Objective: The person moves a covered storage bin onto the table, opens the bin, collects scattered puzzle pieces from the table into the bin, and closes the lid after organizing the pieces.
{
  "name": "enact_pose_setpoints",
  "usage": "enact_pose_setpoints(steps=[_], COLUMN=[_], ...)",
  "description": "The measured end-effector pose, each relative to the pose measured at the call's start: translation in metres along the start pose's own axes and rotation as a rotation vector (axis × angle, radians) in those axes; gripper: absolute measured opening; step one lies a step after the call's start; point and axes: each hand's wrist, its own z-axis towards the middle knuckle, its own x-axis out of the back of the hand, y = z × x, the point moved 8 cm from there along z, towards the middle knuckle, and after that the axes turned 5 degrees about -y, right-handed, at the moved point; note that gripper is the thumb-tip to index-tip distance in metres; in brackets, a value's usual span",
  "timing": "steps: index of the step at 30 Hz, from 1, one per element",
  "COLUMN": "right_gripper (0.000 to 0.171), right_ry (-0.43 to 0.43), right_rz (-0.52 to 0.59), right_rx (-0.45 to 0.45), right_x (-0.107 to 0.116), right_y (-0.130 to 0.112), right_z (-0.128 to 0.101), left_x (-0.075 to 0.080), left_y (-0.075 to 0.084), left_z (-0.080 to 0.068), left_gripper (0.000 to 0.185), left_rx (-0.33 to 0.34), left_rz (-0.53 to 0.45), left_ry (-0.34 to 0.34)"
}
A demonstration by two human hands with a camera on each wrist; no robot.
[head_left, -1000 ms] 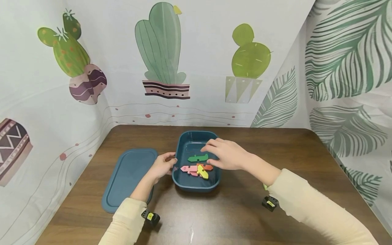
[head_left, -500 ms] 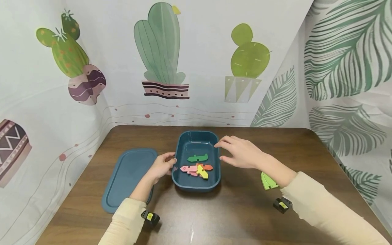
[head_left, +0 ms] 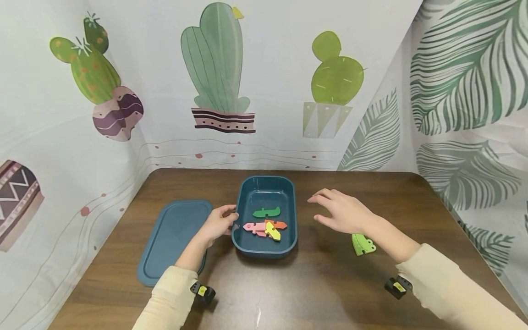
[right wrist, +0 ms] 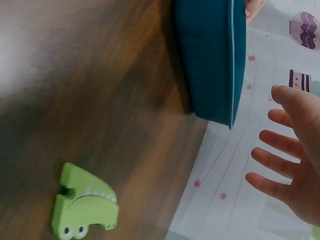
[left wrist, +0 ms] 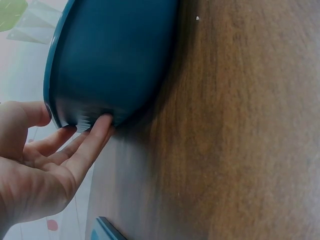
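Observation:
A dark blue rectangular box (head_left: 264, 250) stands on the table. My left hand (head_left: 219, 224) grips its left side, the thumb at the rim and the fingers against the outer wall (left wrist: 110, 55). Inside lie several flat notched puzzle pieces: a dark green one (head_left: 266, 212), a pink one (head_left: 253, 227), an orange one (head_left: 281, 225) and a yellow one (head_left: 272, 232), the last three overlapping. My right hand (head_left: 344, 211) hovers to the right of the box with its fingers spread and nothing in it. Below its wrist lies a light green crocodile-head piece (right wrist: 87, 202) with two eyes.
Left of the box, a matching blue lid (head_left: 175, 238) lies flat, partly behind my left forearm. The brown wooden table (head_left: 305, 293) ends at a cloth backdrop (head_left: 280, 82) printed with cacti and leaves.
From above the box, my right hand has moved right, past its rim and over the table. The crocodile-head piece has come into view beside the forearm. My left hand keeps its grip.

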Motion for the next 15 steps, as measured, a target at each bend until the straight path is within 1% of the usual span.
enact_pose_setpoints(steps=[5, 15], right_gripper=[0.039, 0.039], right_ry=[0.009, 0.029], right_rz=[0.008, 0.013], right_rx=[-0.024, -0.063], right_x=[-0.003, -0.016], right_y=[0.007, 0.021], right_z=[-0.013, -0.036], left_x=[0.0, 0.0], left_y=[-0.001, 0.0], left_z=[0.001, 0.001], left_gripper=[0.039, 0.039], left_rx=[-0.003, -0.008], left_rz=[-0.001, -0.007], left_ry=[-0.005, -0.005])
